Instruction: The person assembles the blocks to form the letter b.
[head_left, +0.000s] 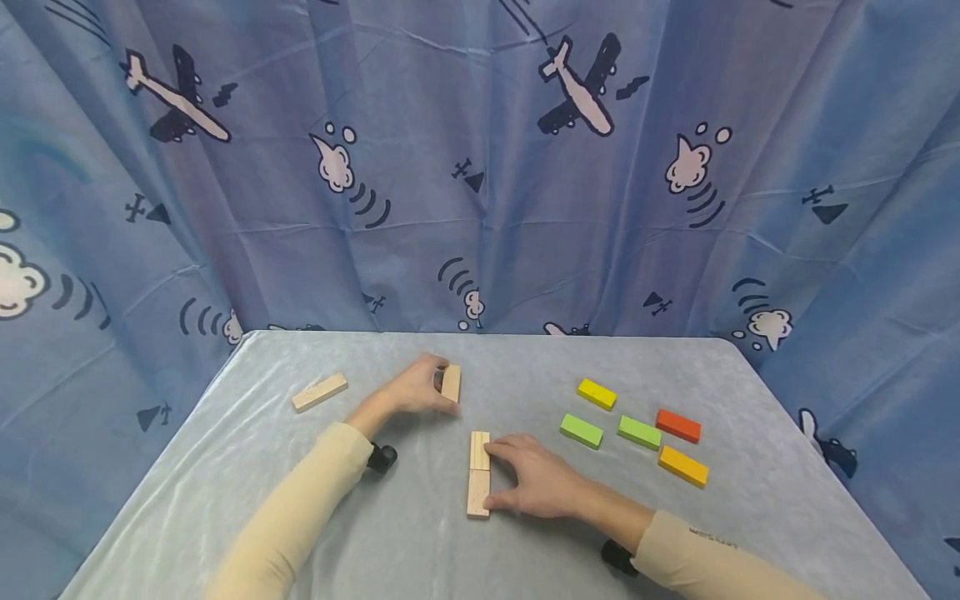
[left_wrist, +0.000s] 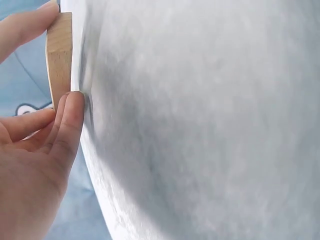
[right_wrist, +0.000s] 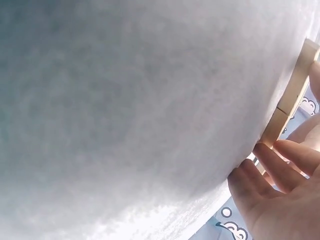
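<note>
My left hand [head_left: 417, 386] grips a plain wooden block [head_left: 451, 384] near the back of the table. In the left wrist view, the thumb is at one end of the block [left_wrist: 60, 55] and the fingers at the other. Two more plain wooden blocks [head_left: 478, 492] lie end to end in a line at the table's middle. Along their right side is my right hand [head_left: 543, 479], thumb and forefinger spread apart, fingertips right at the wood. The right wrist view shows the seam between these blocks [right_wrist: 295, 85], with fairly straight fingers at the far one.
Another plain wooden block [head_left: 320, 392] lies alone at the left. On the right are a yellow block [head_left: 597, 394], green blocks [head_left: 581, 431], a red block [head_left: 678, 426] and an orange-yellow block [head_left: 683, 467]. A blue curtain [head_left: 420, 167] with printed planes hangs behind the white-covered table [head_left: 390, 533].
</note>
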